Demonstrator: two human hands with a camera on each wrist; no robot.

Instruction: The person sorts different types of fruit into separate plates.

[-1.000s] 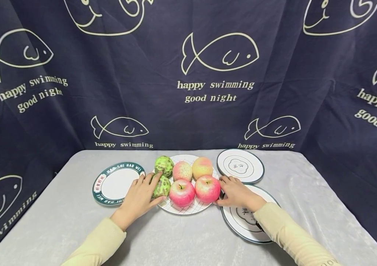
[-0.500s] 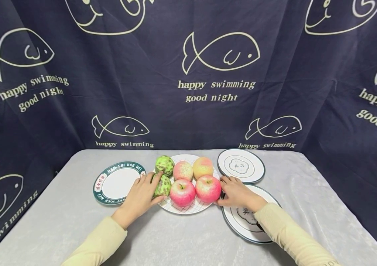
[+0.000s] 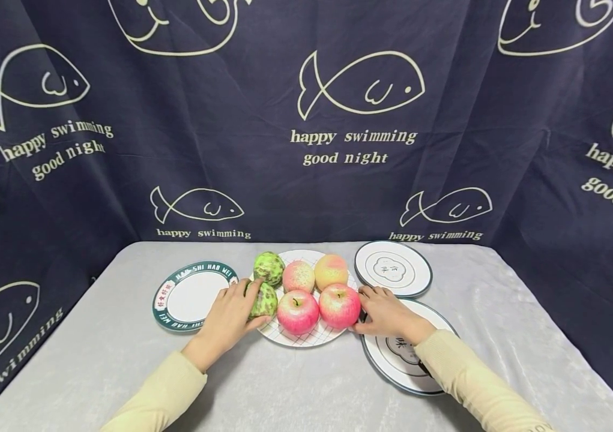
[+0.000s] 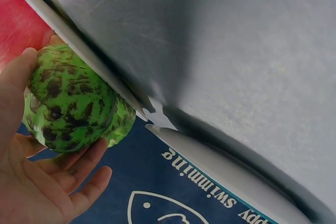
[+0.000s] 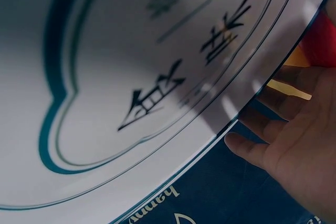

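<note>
In the head view, my left hand (image 3: 227, 318) holds a green custard apple (image 3: 263, 300) with brown patches at the left side of a white checked plate (image 3: 306, 340). The left wrist view has the thumb on one side of this custard apple (image 4: 65, 98) and the fingers (image 4: 89, 163) around the other. On the opposite side, my right hand (image 3: 387, 315) has its fingers and thumb around the right flank of a pink-red apple (image 3: 339, 306). From the right wrist, the hand (image 5: 302, 129) shows with part of the apple (image 5: 323, 40); its thumb is mostly out of frame.
The checked plate also bears another red apple (image 3: 298, 313), a second custard apple (image 3: 269, 268) and two peaches (image 3: 331, 270). A green-rimmed plate (image 3: 168, 323) lies left. On the right are a smaller plate (image 3: 416, 270) and a larger plate (image 3: 384, 375), partly under the right forearm.
</note>
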